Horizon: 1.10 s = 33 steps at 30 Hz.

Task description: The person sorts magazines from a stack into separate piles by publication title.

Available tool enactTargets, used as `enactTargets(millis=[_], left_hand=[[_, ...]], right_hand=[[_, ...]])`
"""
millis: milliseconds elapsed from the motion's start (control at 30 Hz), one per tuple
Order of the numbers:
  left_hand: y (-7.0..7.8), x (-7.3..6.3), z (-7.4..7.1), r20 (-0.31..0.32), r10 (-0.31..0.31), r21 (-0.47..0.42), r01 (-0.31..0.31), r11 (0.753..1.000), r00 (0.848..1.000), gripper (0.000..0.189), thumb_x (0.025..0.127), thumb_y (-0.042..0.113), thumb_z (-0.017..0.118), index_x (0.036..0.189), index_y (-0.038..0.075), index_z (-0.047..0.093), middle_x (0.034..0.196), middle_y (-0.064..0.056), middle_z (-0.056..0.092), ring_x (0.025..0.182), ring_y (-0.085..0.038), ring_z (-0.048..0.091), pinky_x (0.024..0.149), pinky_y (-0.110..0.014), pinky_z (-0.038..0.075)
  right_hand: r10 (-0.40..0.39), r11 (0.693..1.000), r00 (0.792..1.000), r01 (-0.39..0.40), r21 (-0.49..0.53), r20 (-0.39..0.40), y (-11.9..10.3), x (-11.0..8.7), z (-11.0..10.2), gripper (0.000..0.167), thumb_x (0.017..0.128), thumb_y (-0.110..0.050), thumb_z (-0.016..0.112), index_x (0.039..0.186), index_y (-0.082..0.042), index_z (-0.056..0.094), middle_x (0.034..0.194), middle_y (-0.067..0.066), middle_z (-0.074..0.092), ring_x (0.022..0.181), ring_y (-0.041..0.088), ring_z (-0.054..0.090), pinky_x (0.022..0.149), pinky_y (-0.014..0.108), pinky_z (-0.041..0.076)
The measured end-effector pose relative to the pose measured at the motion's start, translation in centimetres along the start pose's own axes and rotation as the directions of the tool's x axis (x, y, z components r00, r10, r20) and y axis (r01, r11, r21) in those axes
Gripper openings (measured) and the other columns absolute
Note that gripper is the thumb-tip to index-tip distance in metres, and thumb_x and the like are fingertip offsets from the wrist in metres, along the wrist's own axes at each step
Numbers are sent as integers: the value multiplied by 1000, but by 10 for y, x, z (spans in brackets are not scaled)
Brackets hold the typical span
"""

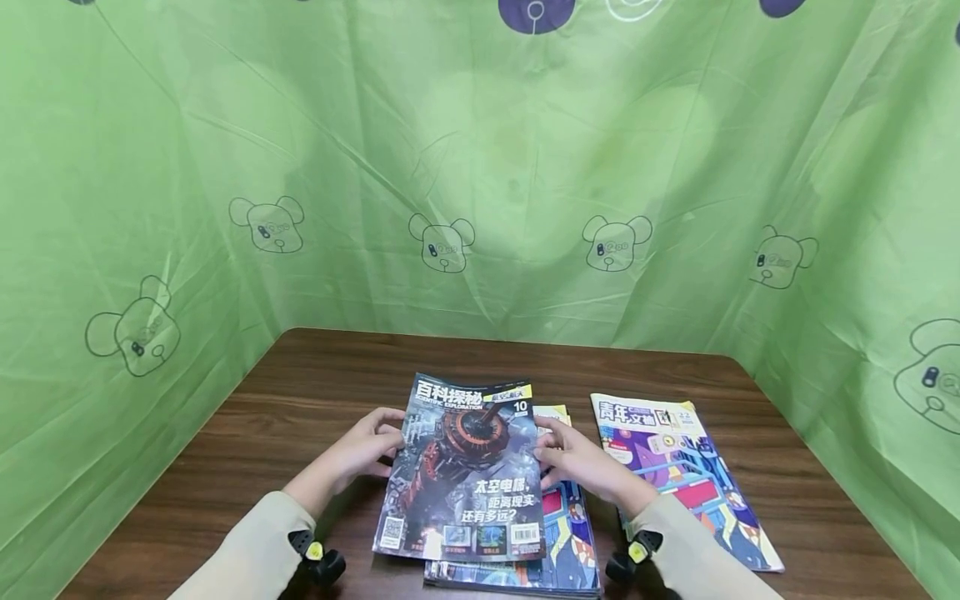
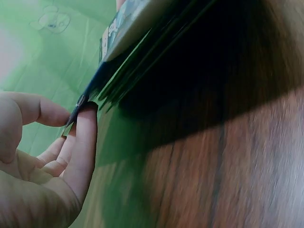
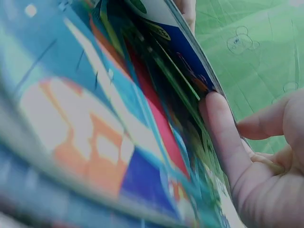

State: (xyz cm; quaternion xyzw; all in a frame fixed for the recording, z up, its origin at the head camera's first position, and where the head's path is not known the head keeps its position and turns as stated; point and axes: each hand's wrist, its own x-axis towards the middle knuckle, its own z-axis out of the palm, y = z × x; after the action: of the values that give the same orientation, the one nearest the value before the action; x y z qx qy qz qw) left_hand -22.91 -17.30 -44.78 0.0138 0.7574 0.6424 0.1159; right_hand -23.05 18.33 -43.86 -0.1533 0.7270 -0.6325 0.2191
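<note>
A dark magazine with a red machine on its cover is held up by both hands, one at each side edge. My left hand pinches the left edge; the left wrist view shows its thumb and fingers on either side of the magazine. On the opposite edge, my right hand pinches the magazine, with a fingertip against its underside in the right wrist view. Below it lies a stack of colourful magazines, partly covered by the dark one.
Another magazine, purple and blue with a white title band, lies at a slant on the right of the brown wooden table. A green curtain with bear outlines hangs behind the table and along both sides.
</note>
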Motion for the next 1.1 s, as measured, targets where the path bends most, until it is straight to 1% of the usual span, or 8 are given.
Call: enactTargets(millis=[200, 300, 400, 600, 667, 833, 900, 1100], left_hand=[[0, -6, -18, -32, 3, 12, -2, 1000, 999, 57, 86, 5, 58, 141, -2, 40, 106, -18, 60, 84, -25, 60, 65, -41, 61], [-5, -9, -27, -42, 5, 22, -4, 1000, 999, 57, 88, 5, 57, 141, -2, 39, 107, -18, 60, 85, -25, 60, 66, -42, 61], [-8, -11, -37, -54, -1, 28, 3, 1000, 999, 57, 89, 5, 57, 142, -2, 38, 109, -18, 60, 86, -25, 60, 68, -43, 61], [-5, -19, -54, -76, -4, 61, 9, 998, 997, 57, 90, 7, 56, 143, -2, 37, 110, -19, 59, 88, -26, 59, 70, -43, 61], [-4, -20, -59, -83, -3, 72, 9, 997, 997, 57, 91, 7, 55, 144, -2, 37, 112, -20, 59, 89, -26, 59, 70, -43, 61], [-3, -23, -72, -90, 5, 85, 3, 996, 996, 58, 92, 7, 55, 146, -1, 36, 112, -19, 62, 88, -26, 61, 71, -44, 61], [-3, -24, -77, -93, 9, 98, 0, 995, 996, 59, 92, 7, 55, 147, -2, 35, 112, -19, 63, 89, -26, 61, 72, -44, 60], [-2, -28, -95, -94, 7, 144, 7, 990, 996, 60, 95, 9, 53, 150, -4, 31, 114, -19, 64, 94, -26, 59, 74, -43, 60]], right_hand=[[-15, 999, 1000, 14, 32, 18, -4, 13, 17, 66, 100, -1, 50, 155, 6, 15, 105, 15, 48, 76, 20, 60, 69, 35, 61], [-7, 1000, 1000, 6, 27, 11, -6, 19, 27, 66, 100, -1, 51, 155, 5, 16, 104, 15, 49, 74, 19, 59, 67, 33, 61], [-9, 1000, 1000, 9, 21, 19, -6, 26, 37, 66, 101, -1, 51, 155, 6, 15, 104, 15, 50, 73, 19, 60, 67, 34, 62], [-19, 1000, 1000, 18, 7, 17, -8, 34, 54, 66, 102, -4, 52, 156, 5, 15, 104, 15, 52, 68, 21, 64, 67, 41, 62], [-13, 1000, 1000, 13, -8, 8, -9, 36, 59, 66, 102, -5, 52, 156, 4, 16, 104, 15, 54, 67, 21, 65, 66, 41, 62], [-5, 1000, 1000, 5, -22, 7, -11, 42, 70, 66, 103, -6, 52, 157, 1, 16, 103, 14, 56, 70, 20, 65, 69, 37, 62], [-8, 1000, 1000, 8, -5, 10, -12, 45, 74, 66, 103, -5, 52, 157, 1, 16, 102, 14, 56, 73, 21, 64, 71, 37, 62], [-19, 999, 1000, 19, 26, 8, -15, 57, 88, 65, 102, -2, 52, 157, 1, 17, 98, 15, 57, 74, 20, 63, 70, 37, 62]])
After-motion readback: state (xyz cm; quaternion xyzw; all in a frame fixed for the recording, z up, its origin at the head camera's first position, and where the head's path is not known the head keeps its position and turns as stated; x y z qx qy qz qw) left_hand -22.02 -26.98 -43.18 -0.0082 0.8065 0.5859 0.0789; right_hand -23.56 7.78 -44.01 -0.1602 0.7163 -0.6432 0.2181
